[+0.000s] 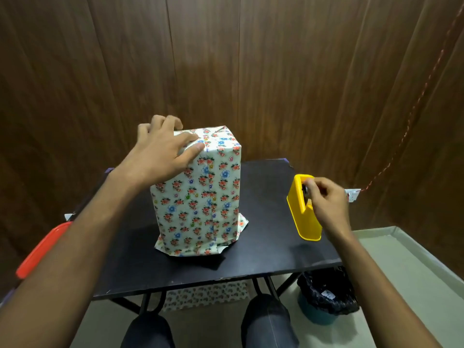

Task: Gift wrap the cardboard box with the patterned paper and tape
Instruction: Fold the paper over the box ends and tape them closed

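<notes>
The box (200,194) stands on end in the middle of the black table (263,254), covered in white paper with small red and blue flowers. Paper flaps splay out loosely at its base. My left hand (163,151) lies spread over the top left of the box, pressing the folded paper down. To the right stands a yellow tape dispenser (302,217). My right hand (326,199) is at the dispenser's top, thumb and fingertips pinched at the tape end beside the roll.
A red lid or tray (40,249) juts out at the table's left edge. Under the table lie a patterned paper sheet (208,295) and, at right, a blue bin with a black liner (326,297). Dark wood panels rise behind.
</notes>
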